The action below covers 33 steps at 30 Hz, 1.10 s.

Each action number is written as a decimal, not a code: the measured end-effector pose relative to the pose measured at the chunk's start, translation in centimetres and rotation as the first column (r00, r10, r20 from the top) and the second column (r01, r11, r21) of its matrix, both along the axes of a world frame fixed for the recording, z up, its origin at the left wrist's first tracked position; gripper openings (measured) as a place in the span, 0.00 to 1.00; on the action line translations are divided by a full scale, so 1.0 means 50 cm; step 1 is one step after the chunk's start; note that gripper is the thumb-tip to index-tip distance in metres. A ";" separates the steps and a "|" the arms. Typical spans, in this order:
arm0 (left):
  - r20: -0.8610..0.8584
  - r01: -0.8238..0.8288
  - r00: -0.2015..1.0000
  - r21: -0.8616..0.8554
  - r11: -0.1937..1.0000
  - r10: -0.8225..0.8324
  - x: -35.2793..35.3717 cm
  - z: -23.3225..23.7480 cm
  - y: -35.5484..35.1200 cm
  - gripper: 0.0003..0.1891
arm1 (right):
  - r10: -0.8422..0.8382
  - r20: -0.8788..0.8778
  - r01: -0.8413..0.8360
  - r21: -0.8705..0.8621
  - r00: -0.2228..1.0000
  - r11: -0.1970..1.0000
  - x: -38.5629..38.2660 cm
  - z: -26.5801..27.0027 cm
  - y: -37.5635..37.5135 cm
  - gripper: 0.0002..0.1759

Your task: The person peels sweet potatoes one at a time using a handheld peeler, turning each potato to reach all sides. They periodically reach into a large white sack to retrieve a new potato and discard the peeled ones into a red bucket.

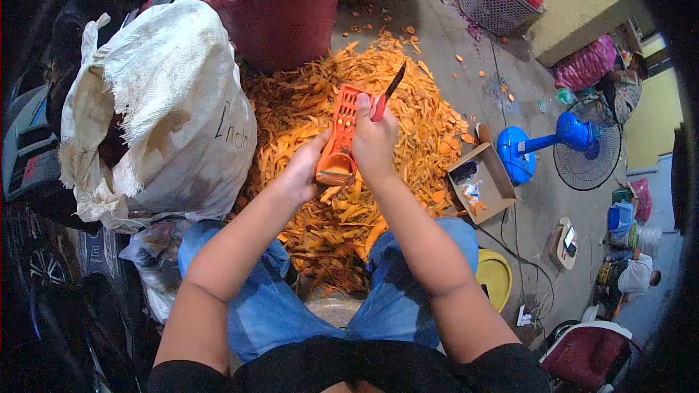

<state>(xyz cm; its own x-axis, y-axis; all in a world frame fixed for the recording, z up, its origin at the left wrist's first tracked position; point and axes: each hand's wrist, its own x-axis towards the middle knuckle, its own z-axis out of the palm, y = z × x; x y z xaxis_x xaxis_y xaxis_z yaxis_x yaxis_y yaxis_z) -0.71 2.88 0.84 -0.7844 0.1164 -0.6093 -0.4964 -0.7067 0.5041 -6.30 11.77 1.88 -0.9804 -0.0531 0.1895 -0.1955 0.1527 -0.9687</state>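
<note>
Over the heap of orange carrot peelings [415,138], an orange plastic hand grater [338,127] with rows of holes and a metal blade at its near end sits between my hands. My left hand [304,167] is closed on its left edge. My right hand [375,142] grips its right side, thumb lying on the top face. Also in the right hand is a small knife [394,81] with a red handle, its dark blade pointing up and away. Fingers under the grater are hidden.
A white woven sack [175,102] stands left, a dark red tub [273,11] behind the peelings. To the right are a cardboard box [484,182], a blue fan [575,135] with a cable, and a yellow lid-like round [495,280]. Another person [637,276] is far right.
</note>
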 end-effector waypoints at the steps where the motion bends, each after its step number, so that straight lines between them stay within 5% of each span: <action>1: 0.000 0.001 1.000 -0.001 1.000 -0.001 0.001 0.002 0.000 0.17 | -0.001 0.000 0.001 -0.001 1.000 1.000 -0.002 0.001 0.001 0.16; 4: -0.038 0.056 0.998 0.004 0.998 -0.056 0.004 0.005 -0.006 0.17 | -0.072 0.030 0.075 -0.125 0.997 0.989 -0.032 0.012 0.018 0.16; 6: -0.136 0.145 0.969 -0.370 0.918 -0.208 0.001 0.002 -0.019 0.16 | -0.029 0.008 0.029 0.054 1.000 0.998 -0.069 0.012 0.052 0.12; 7: -0.137 0.144 0.969 -0.370 0.918 -0.207 -0.001 0.003 -0.024 0.16 | -0.028 0.007 0.027 0.054 1.000 0.998 -0.072 0.023 0.062 0.12; 10: -0.285 -0.096 0.906 -0.858 0.504 -0.312 -0.010 0.000 -0.043 0.19 | 0.249 0.199 -0.319 0.609 0.948 0.726 -0.075 0.048 0.079 0.08; 11: -0.285 -0.097 0.907 -0.859 0.503 -0.311 -0.011 0.004 -0.048 0.19 | 0.251 0.199 -0.320 0.609 0.947 0.726 -0.072 0.042 0.076 0.08; 13: -0.148 -0.087 0.915 -0.981 0.173 -0.375 -0.008 0.035 -0.054 0.18 | 0.317 0.309 -0.443 0.626 0.896 0.642 -0.064 0.017 0.069 0.09; 19: -0.134 -0.154 0.893 -0.988 -0.013 -0.429 -0.003 0.047 -0.057 0.18 | 0.402 0.318 -0.511 0.586 0.859 0.629 -0.057 -0.001 0.059 0.09; 26: -0.195 -0.227 0.873 -0.974 -0.019 -0.448 0.007 0.061 -0.053 0.18 | 0.359 0.444 -0.561 0.515 0.821 0.648 -0.076 -0.062 0.068 0.10; 29: -0.318 -0.304 0.788 -0.946 0.115 -0.527 0.015 0.086 -0.047 0.18 | 0.157 0.398 -0.412 0.711 0.904 0.570 -0.097 -0.158 0.084 0.11; 31: -0.488 -0.362 0.796 -0.858 0.363 -0.358 0.015 0.082 -0.045 0.18 | 0.184 0.467 -0.478 0.652 0.865 0.588 -0.083 -0.124 0.076 0.12; 33: -0.383 -0.219 0.872 -0.862 0.457 -0.305 0.013 0.077 -0.050 0.17 | 0.214 0.536 -0.543 0.588 0.817 0.600 -0.076 -0.108 0.068 0.13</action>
<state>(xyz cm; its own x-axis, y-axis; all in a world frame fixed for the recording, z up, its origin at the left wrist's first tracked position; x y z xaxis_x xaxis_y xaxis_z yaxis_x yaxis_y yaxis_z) -0.08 0.39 4.69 -0.9762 -0.2169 -0.0019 -0.0574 0.2498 0.9666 -10.13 15.17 -3.52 -0.8092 -0.3873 -0.4418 -0.0526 0.7967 -0.6021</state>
